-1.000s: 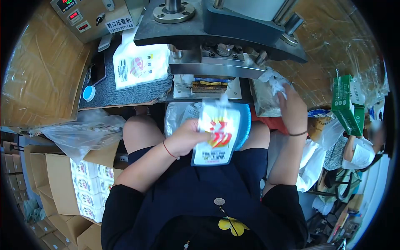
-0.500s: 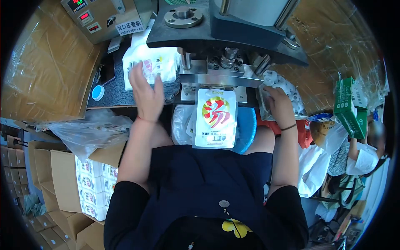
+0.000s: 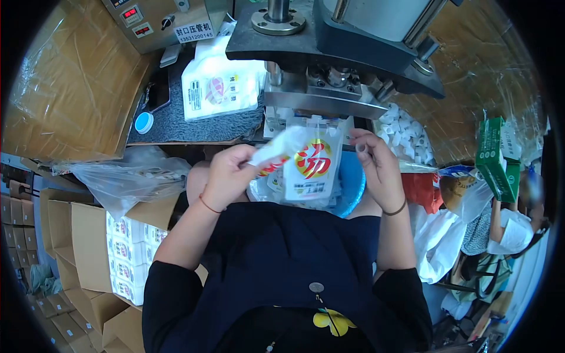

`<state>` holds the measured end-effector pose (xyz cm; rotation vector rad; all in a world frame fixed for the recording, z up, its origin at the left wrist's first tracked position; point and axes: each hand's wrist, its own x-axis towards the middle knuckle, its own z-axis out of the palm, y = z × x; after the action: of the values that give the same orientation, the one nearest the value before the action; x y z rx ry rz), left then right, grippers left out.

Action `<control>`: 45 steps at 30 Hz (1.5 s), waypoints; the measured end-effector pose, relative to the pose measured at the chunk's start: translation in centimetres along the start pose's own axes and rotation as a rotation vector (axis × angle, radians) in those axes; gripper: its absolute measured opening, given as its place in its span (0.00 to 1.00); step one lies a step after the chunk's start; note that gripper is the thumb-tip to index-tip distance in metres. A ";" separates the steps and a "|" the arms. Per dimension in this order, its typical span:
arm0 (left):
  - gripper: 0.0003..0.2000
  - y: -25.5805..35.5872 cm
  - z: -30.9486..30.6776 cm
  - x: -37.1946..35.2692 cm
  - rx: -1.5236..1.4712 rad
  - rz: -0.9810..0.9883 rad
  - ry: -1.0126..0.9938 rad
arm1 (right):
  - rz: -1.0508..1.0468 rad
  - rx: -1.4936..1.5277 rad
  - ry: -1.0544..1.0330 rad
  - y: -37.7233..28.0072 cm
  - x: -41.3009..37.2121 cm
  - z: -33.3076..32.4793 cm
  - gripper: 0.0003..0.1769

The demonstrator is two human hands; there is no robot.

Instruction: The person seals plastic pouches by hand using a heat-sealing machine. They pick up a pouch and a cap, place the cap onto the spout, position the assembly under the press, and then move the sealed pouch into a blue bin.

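Note:
My left hand (image 3: 226, 176) pinches a white plastic pouch (image 3: 281, 147) with red and yellow print; the pouch is curled and blurred by motion. Behind it, another printed pouch (image 3: 312, 176) hangs below the metal jaw of the press (image 3: 329, 101), its top edge at the jaw. To the right of that pouch is my right hand (image 3: 379, 170), its thumb and fingers curled together. A small pale thing shows at the fingertips, too small to name. Under the hanging pouch, a blue basin (image 3: 355, 182) between the knees contains more pouches.
Flat pouches (image 3: 220, 91) lie on a grey cloth beside a blue cap (image 3: 143, 122) and a phone (image 3: 159, 89). Small white plastic pieces (image 3: 406, 132) fill a bin at right. An open carton (image 3: 88, 250) holds packed white goods. Another person (image 3: 512, 226) sits at far right.
My left hand has come from the flat pouches towards the middle with one pouch. My right hand has left the bin of white pieces and moved down and left.

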<state>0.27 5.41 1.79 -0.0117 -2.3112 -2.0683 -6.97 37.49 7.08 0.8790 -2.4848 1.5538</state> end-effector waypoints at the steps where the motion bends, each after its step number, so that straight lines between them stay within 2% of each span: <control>1: 0.06 0.1 1.2 -0.1 -0.021 0.011 -0.050 | -0.041 0.144 0.040 -1.1 0.2 0.4 0.12; 3: 0.07 0.5 3.1 -0.4 0.002 -0.071 -0.137 | -0.124 0.429 0.128 -2.3 1.1 1.0 0.11; 4: 0.08 0.6 3.9 -0.5 0.015 -0.109 -0.183 | -0.073 0.601 0.143 -2.2 1.2 1.3 0.10; 7: 0.10 0.5 5.9 -1.0 -0.194 -0.150 -0.277 | 0.030 0.748 0.002 -2.4 1.7 2.1 0.11; 8: 0.13 0.3 6.0 -1.2 -0.188 -0.162 -0.326 | 0.077 0.687 -0.055 -2.2 1.6 1.9 0.13; 12: 0.16 1.2 7.1 -2.0 -0.558 -0.378 -0.474 | 0.142 0.591 -0.121 -1.4 0.3 -0.6 0.12; 15: 0.16 0.7 8.1 -2.3 -0.585 -0.428 -0.521 | 0.201 0.543 -0.224 -1.5 -0.2 -2.4 0.14; 19: 0.16 0.5 8.9 -2.2 -0.607 -0.449 -0.590 | 0.150 0.211 -0.332 -1.2 0.3 -3.6 0.14; 22: 0.15 0.2 8.9 -1.9 -0.693 -0.481 -0.586 | 0.006 -0.344 -0.111 0.7 0.8 -4.6 0.15; 23: 0.15 -0.2 8.8 -1.8 -0.708 -0.477 -0.564 | -0.023 -0.524 0.022 2.5 1.0 -5.5 0.16; 25: 0.16 -1.0 7.9 -0.6 -0.607 -0.446 -0.480 | 0.114 -0.846 0.005 4.7 1.2 -7.1 0.21; 28: 0.16 0.0 6.7 1.8 -0.719 -0.427 -0.347 | 0.230 -0.856 -0.105 6.1 1.6 -7.1 0.23; 32: 0.16 -0.3 6.2 3.1 -0.756 -0.479 -0.352 | 0.209 -0.825 -0.059 7.4 1.6 -6.5 0.23; 33: 0.18 -0.1 6.7 3.0 -0.734 -0.392 -0.298 | 0.197 -0.811 -0.037 7.3 1.5 -6.3 0.22; 35: 0.20 -1.8 4.8 3.7 0.077 -0.014 0.005 | 0.181 -0.813 -0.005 7.5 1.4 -6.3 0.20; 36: 0.19 -3.4 3.0 5.3 0.088 0.122 0.128 | 0.181 -0.829 0.002 7.8 1.2 -6.5 0.19; 37: 0.21 -2.7 1.1 6.7 0.251 0.281 0.350 | 0.185 -0.843 0.004 8.1 1.1 -6.3 0.18; 38: 0.25 0.5 -1.0 7.3 0.733 0.528 0.494 | 0.172 -0.824 -0.018 7.6 1.1 -6.3 0.15; 39: 0.29 0.1 -3.1 8.2 1.101 0.496 0.514 | 0.148 -0.795 -0.045 7.6 1.0 -6.4 0.14; 41: 0.30 -3.4 -5.4 8.1 1.359 0.397 0.319 | 0.092 -0.745 -0.090 8.1 1.1 -7.3 0.12; 42: 0.29 -2.9 -4.9 7.1 1.305 0.401 0.219 | 0.030 -0.749 -0.102 8.1 1.1 -7.6 0.13; 43: 0.28 -2.1 -4.0 5.3 1.249 0.404 0.113 | 0.054 -0.769 -0.074 8.3 1.1 -7.6 0.13; 44: 0.24 -0.9 -3.3 3.7 1.247 0.484 0.111 | 0.083 -0.789 -0.044 8.7 1.0 -7.4 0.14; 45: 0.22 -1.5 -3.4 3.0 1.162 0.420 0.145 | 0.112 -0.809 -0.015 8.9 1.0 -7.3 0.16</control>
<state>-2.72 1.81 0.83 -0.2606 -2.7008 -0.3711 -13.95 46.17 3.81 0.6056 -2.8102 0.4297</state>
